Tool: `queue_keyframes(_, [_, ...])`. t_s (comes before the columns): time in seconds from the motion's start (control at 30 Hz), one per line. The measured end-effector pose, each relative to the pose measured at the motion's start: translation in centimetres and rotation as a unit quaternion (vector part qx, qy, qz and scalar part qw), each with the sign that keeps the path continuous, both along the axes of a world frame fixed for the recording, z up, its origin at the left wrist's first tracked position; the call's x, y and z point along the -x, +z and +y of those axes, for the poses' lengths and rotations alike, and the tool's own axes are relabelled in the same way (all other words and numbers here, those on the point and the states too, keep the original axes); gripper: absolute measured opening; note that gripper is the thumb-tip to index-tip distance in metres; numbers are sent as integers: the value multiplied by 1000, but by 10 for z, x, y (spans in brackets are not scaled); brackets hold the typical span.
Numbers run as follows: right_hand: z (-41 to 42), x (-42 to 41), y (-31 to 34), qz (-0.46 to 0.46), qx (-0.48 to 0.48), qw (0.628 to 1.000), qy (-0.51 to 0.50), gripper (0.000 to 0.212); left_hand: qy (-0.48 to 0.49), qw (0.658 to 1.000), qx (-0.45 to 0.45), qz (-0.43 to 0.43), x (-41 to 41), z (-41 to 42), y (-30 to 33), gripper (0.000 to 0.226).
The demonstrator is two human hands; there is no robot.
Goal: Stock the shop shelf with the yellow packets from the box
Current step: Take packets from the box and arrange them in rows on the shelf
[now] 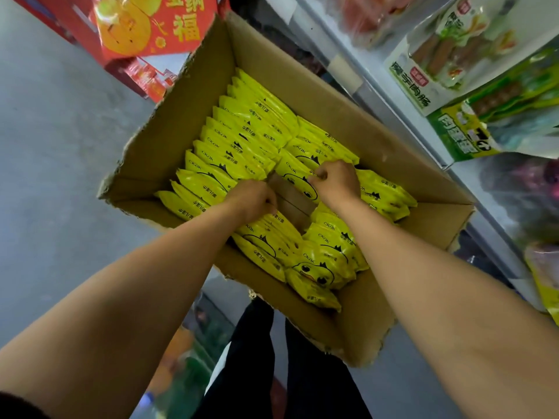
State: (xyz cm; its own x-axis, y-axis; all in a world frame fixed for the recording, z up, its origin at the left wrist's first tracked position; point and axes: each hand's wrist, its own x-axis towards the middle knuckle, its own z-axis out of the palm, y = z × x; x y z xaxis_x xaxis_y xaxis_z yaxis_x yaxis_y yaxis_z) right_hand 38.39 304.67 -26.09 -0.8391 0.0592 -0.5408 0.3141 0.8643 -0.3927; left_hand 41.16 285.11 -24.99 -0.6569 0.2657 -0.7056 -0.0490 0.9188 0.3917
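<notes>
Head view looks down into an open cardboard box [302,95] packed with yellow packets [242,137]; both hands are inside it, near its middle. Left hand [251,198] has its fingers curled down onto the packets of the left row, apparently pinching their top edges (exactly which packet it grips cannot be told); right hand [335,179] is clenched round the top edge of a packet in the right row. Between the two hands a strip of bare box floor [290,201] shows. Packets stand on edge in two rows along the box; the left row shows roughly a dozen beyond the hand, the right row fewer, with about six more nearer the person; an exact count is not possible. Right of the box runs a shelf [372,83] bearing green and white packs [462,131]; beyond the box's far-left corner sits one red carton [169,25].
</notes>
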Motion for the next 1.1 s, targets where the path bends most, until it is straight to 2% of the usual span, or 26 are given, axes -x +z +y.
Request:
queue_keyframes(0.17, [13,-8,30,-15,111,992,-64,25,28,997,-68,10,-2,-1,24,5])
queue_keyframes(0.27, [16,-15,53,-8,163,984,-76,24,27,995,-98,21,-4,1,53,8])
queue_keyframes(0.43, [28,-34,102,35,194,975,-105,31,63,988,-142,6,-12,4,104,17])
queue_keyframes(0.57, [47,-57,148,82,204,961,-171,26,95,975,-195,-42,-25,16,165,17])
queue_keyframes(0.63, [58,-68,173,100,206,952,-201,26,98,968,-214,-88,-31,25,188,30])
queue_keyframes(0.7, [69,-79,199,116,204,947,-219,26,104,970,-192,-105,-37,38,214,42])
queue_keyframes(0.77, [80,-90,225,133,207,937,-248,27,132,971,-161,-121,-43,53,238,63])
queue_keyframes(0.83, [92,-101,249,138,229,921,-283,31,141,961,-160,-176,-49,66,263,74])
queue_keyframes(0.9, [104,-112,271,126,269,901,-315,35,101,946,-199,-237,-55,77,286,80])
queue_keyframes(0.93, [113,-117,278,122,287,890,-332,38,69,946,-207,-238,-58,83,295,84])
queue_keyframes(1.0, [132,-128,293,118,317,868,-363,40,17,956,-206,-208,-63,96,312,93])
queue_keyframes(1.1, [163,-150,322,130,371,831,-394,37,-23,964,-201,-170,-78,124,341,87])
